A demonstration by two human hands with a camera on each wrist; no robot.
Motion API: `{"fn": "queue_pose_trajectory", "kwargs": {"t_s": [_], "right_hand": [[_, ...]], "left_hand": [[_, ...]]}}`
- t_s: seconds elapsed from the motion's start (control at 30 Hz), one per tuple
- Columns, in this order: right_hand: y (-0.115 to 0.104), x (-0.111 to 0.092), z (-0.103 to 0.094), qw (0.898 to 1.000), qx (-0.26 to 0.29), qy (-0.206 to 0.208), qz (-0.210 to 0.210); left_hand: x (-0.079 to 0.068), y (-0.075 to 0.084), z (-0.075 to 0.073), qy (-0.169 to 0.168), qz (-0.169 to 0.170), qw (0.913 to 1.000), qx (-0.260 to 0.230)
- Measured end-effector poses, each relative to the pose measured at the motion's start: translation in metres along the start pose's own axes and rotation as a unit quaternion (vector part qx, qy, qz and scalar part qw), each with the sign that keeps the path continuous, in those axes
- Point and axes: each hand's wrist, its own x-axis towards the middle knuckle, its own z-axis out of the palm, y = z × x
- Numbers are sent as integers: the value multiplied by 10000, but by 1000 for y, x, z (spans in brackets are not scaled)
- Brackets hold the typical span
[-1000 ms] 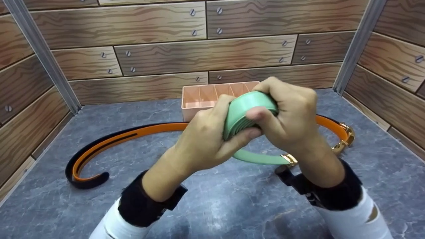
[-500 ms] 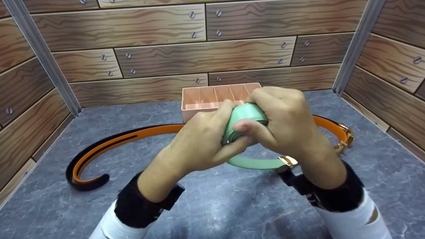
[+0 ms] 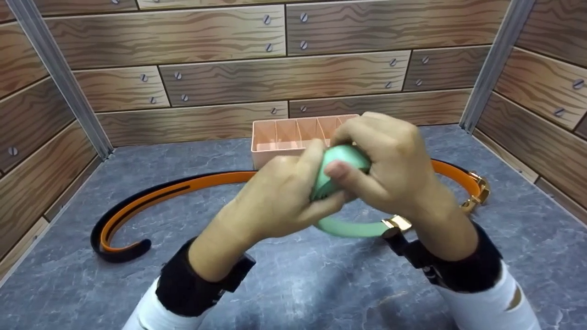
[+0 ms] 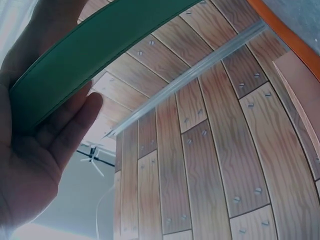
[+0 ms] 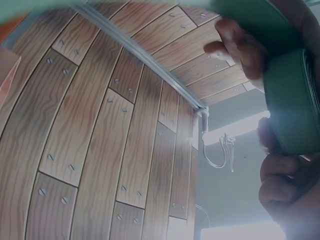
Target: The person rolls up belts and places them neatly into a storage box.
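Both my hands hold a light green belt [image 3: 344, 155], rolled into a coil, above the table in the head view. My left hand [image 3: 277, 195] grips the coil's left side, with the thumb underneath. From the right, my right hand [image 3: 390, 167] curls over it and lays its thumb across the near side. A loose end of the belt curves out below the hands to a gold buckle [image 3: 398, 222], partly hidden by the right wrist. The left wrist view shows a green strap [image 4: 75, 65] crossing the palm; in the right wrist view, fingers wrap the rolled layers [image 5: 290, 105].
An orange and black belt [image 3: 220, 178] lies curved on the grey marbled table [image 3: 293, 279] behind the hands, its gold buckle [image 3: 479, 188] at the right. Farther back stands a pink divided box [image 3: 275, 158], partly covered by the right hand. Wood-patterned walls [image 3: 220, 36] enclose the table.
Both hands have shifted slightly down and left with the green coil. The coil has turned, so its spiral edge shows less. The orange and black belt and the box stay put.
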Motion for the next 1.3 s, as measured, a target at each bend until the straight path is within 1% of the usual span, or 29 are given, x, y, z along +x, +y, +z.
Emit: {"fn": "queue_pose_trajectory", "kwargs": {"t_s": [0.07,0.13,0.23,0.3,0.4,0.47,0.57,0.63,0.7,0.73,0.8,0.9,0.97,1.03,1.07,1.13,1.2,1.3], "right_hand": [[0,-1,-1,9993,-318,20,-213],[-1,-1,0,9979,-514,101,-378],[-1,-2,2,9961,-688,276,-476],[-1,-2,3,9953,-711,430,-498],[0,-3,5,9949,-588,649,-509],[1,-3,6,9949,-394,816,-451],[3,-2,6,9930,-5,1166,-195],[3,-1,6,9890,315,1445,61],[1,0,5,9849,498,1640,237],[0,1,5,9843,483,1677,249],[-4,1,3,9867,324,1590,118],[-8,1,0,9923,-290,1134,-404],[-10,0,-3,9916,-633,821,-768],[-11,-1,-3,9895,-812,666,-998],[-11,-1,-3,9887,-851,658,-1046],[-10,-1,-1,9888,-790,772,-1003],[-8,-1,1,9905,-564,953,-811],[-6,0,3,9921,-177,1193,-356]], "left_hand": [[0,1,-1,-214,4,9997,-75],[1,1,-1,-330,-22,9993,-195],[0,1,-1,-341,-18,9989,-330],[0,1,0,-292,3,9991,-322],[-1,1,2,-131,56,9995,-288],[-1,1,4,19,97,9994,-330],[-1,2,10,332,185,9980,-503],[-1,2,14,554,209,9965,-594],[0,3,16,684,207,9954,-633],[0,3,16,698,199,9954,-619],[0,3,14,613,175,9967,-500],[-1,2,9,241,195,9991,-295],[-2,2,7,0,226,9995,-224],[-2,2,6,-111,267,9993,-227],[-2,2,6,-99,288,9992,-242],[-2,2,7,53,299,9992,-252],[-1,3,9,297,307,9988,-258],[0,5,12,674,264,9968,-347]]}}
